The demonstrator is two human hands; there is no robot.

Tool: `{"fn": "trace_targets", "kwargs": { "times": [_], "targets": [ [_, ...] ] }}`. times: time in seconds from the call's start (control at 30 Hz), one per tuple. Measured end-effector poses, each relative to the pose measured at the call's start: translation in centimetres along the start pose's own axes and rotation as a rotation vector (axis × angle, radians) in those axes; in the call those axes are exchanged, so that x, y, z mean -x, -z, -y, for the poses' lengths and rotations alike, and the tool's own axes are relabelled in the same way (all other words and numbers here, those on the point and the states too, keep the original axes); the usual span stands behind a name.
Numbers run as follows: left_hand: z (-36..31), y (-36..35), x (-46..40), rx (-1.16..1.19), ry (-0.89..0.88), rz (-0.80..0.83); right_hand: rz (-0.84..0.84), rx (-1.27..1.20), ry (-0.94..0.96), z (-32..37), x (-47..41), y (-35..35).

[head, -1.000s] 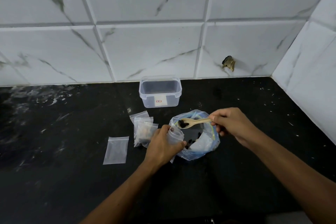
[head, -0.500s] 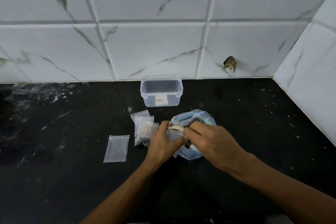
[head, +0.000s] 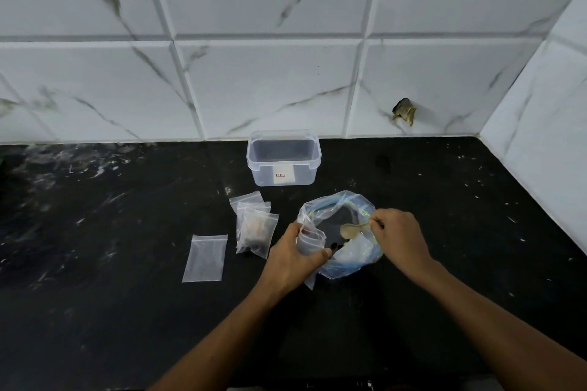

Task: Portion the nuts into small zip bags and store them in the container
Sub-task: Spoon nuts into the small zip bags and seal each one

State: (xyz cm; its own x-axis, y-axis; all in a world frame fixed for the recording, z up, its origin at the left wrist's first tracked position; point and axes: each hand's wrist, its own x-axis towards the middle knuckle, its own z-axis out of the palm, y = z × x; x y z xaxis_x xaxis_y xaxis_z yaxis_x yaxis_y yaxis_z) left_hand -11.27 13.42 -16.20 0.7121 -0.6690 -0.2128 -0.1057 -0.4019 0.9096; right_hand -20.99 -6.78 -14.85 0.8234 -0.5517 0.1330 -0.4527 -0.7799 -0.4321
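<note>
A large clear zip bag point(head: 349, 260) with a blue-green seal lies open on the black counter, with dark nuts in it. My left hand point(head: 290, 259) holds a small zip bag point(head: 309, 240) upright with its mouth open, at the large bag's left edge. My right hand point(head: 398, 240) grips the handle of a wooden spoon point(head: 351, 230), whose bowl hangs over the large bag's opening. A clear plastic container point(head: 283, 157) stands open and empty behind them, near the wall. Filled small bags point(head: 255, 228) lie in a pile to the left.
One flat empty small zip bag point(head: 205, 258) lies on the counter further left. White marble tiles close off the back and the right side, with a broken hole point(head: 405, 112) in the back wall. The counter point(head: 111, 311) is black and streaked.
My right hand tipped the spoon at the small bag's mouth, then drew back to the right. The spoon's bowl now hangs over the large bag. The left hand stayed in place.
</note>
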Motion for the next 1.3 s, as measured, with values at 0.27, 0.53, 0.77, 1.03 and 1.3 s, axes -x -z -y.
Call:
{"fn": "trace_targets", "kwargs": {
  "times": [0.27,0.53,0.77,1.03,1.3],
  "targets": [
    [-0.3,-0.2,-0.1,-0.012,0.015,0.007,0.216,-0.260,-0.178,3.7,0.2,-4.2],
    [0.0,0.5,-0.3,-0.007,0.029,0.018,0.228,-0.597,-0.546,1.7,-0.5,-2.0],
    [0.2,0.8,-0.9,-0.061,0.027,-0.010,0.275,-0.771,-0.583,0.3,-0.1,2.9],
    [0.0,-0.1,-1.5,-0.153,0.041,-0.031,0.210,-0.584,-0.235,3.7,0.2,6.0],
    [-0.2,0.0,-1.2,-0.058,0.014,-0.060,0.002,0.180,0.734,7.1,3.0,4.4]
  ]
}}
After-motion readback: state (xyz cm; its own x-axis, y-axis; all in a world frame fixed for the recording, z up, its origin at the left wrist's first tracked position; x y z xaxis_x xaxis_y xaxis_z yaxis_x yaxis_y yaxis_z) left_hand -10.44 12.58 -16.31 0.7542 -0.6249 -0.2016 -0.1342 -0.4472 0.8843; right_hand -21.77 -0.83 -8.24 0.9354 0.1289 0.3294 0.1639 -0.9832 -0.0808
